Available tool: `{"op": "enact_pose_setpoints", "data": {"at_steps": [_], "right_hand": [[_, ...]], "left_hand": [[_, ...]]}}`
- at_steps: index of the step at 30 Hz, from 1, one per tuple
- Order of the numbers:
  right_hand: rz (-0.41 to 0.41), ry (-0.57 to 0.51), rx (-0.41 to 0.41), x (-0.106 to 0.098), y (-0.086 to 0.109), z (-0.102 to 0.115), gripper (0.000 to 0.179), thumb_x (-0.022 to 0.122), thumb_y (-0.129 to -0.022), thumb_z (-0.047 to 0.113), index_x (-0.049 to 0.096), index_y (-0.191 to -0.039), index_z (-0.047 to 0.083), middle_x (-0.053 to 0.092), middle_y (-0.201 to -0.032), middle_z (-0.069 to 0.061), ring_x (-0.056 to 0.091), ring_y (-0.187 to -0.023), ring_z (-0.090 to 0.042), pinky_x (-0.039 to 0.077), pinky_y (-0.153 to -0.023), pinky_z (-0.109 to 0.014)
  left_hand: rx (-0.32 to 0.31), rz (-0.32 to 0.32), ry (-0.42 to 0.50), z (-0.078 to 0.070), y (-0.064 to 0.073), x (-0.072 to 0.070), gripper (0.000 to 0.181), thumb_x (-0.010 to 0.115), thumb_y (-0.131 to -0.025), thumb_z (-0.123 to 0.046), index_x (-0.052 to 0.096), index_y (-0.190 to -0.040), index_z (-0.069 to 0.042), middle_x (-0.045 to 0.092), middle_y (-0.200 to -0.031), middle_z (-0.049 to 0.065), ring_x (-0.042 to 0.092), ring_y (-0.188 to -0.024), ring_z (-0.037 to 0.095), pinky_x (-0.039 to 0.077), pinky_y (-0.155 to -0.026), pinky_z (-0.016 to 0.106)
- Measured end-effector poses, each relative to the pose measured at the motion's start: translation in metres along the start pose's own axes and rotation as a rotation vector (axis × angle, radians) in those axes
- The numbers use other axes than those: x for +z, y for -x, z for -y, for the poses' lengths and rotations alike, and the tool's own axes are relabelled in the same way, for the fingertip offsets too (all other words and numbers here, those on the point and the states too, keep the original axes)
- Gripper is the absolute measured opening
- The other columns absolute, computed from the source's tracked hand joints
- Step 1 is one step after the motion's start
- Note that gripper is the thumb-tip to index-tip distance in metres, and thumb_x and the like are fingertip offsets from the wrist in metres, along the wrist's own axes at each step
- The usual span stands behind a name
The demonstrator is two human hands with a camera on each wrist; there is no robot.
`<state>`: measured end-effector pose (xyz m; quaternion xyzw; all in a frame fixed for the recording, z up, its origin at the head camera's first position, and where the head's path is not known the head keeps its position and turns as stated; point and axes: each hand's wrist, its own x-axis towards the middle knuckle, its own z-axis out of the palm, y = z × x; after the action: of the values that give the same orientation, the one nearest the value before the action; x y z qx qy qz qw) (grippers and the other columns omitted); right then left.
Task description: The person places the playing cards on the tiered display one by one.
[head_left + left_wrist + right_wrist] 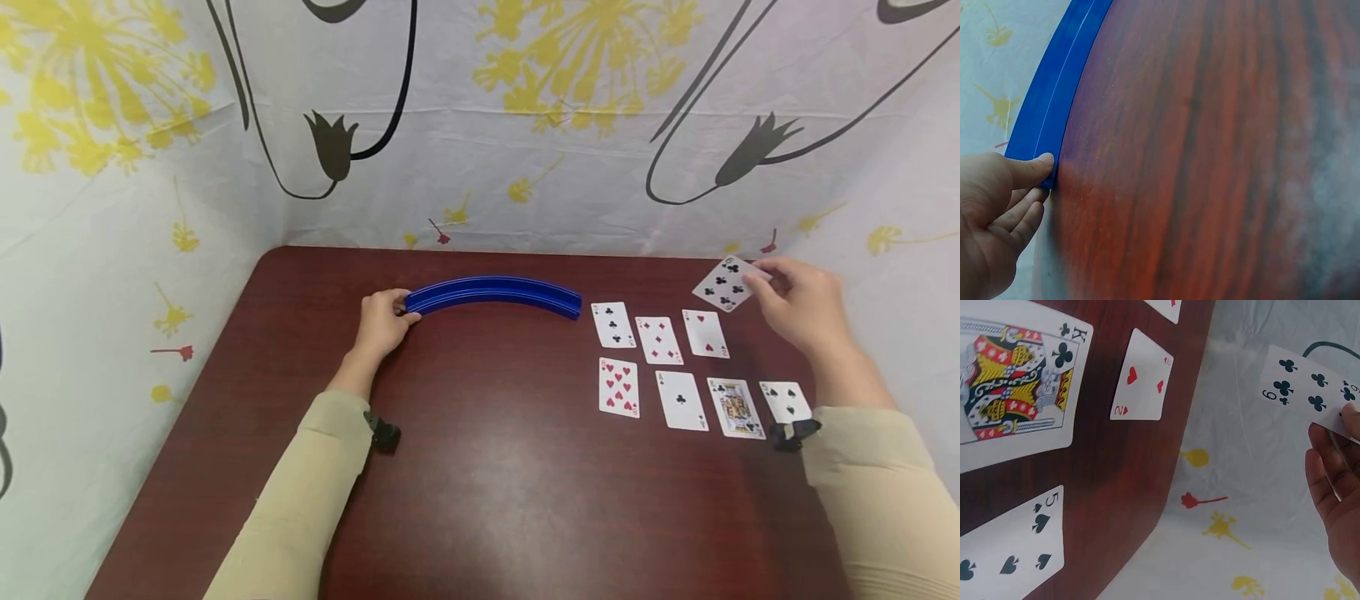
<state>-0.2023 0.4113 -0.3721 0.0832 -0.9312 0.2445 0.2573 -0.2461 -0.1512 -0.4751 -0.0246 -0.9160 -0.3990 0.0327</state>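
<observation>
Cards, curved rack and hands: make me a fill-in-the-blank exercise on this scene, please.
1. The left hand holds one end of the curved rack, whose colour is ____.
2. The card in the right hand bears the suit of ____.
3. The king lies between the ace and the five of ____.

Missing words: blue; clubs; spades.

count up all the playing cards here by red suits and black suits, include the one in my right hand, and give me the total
Red-suit cards: 3
Black-suit cards: 5, including the held club card
Total: 8 cards
</observation>
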Motion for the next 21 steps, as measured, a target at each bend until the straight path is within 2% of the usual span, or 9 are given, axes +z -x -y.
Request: {"op": "enact_pose_setpoints", "data": {"at_steps": [8,13,21], "right_hand": [[0.024,0.006,-0.036,0.004,-0.003,0.011,0.021,0.072,-0.092,0.006,0.071,-0.108,-0.007,0.071,-0.088,-0.028,0.036,-0.072,0.032,0.034,-0.068,-0.012],[0.021,0.009,-0.060,0.007,-0.004,0.014,0.019,0.072,-0.090,0.004,0.071,-0.106,-0.007,0.070,-0.084,-0.027,0.035,-0.071,0.030,0.035,-0.068,-0.022],[0.043,0.024,-0.081,0.012,-0.006,0.023,0.020,0.072,-0.091,0.007,0.072,-0.107,-0.005,0.072,-0.089,-0.026,0.033,-0.076,0.031,0.040,-0.075,-0.036]], "left_hand": [[-0.004,-0.004,0.000,0.000,0.001,0.000,0.043,0.076,-0.092,-0.010,0.065,-0.132,0.001,0.070,-0.117,0.021,0.067,-0.109,0.033,0.055,-0.094,0.045],[-0.012,-0.003,0.002,0.000,0.000,0.001,0.043,0.075,-0.093,-0.010,0.064,-0.133,0.001,0.069,-0.118,0.021,0.066,-0.110,0.033,0.055,-0.095,0.045],[-0.009,-0.007,0.002,-0.001,0.001,0.001,0.043,0.075,-0.093,-0.009,0.064,-0.133,0.002,0.069,-0.119,0.022,0.066,-0.110,0.032,0.055,-0.095,0.044]]}}
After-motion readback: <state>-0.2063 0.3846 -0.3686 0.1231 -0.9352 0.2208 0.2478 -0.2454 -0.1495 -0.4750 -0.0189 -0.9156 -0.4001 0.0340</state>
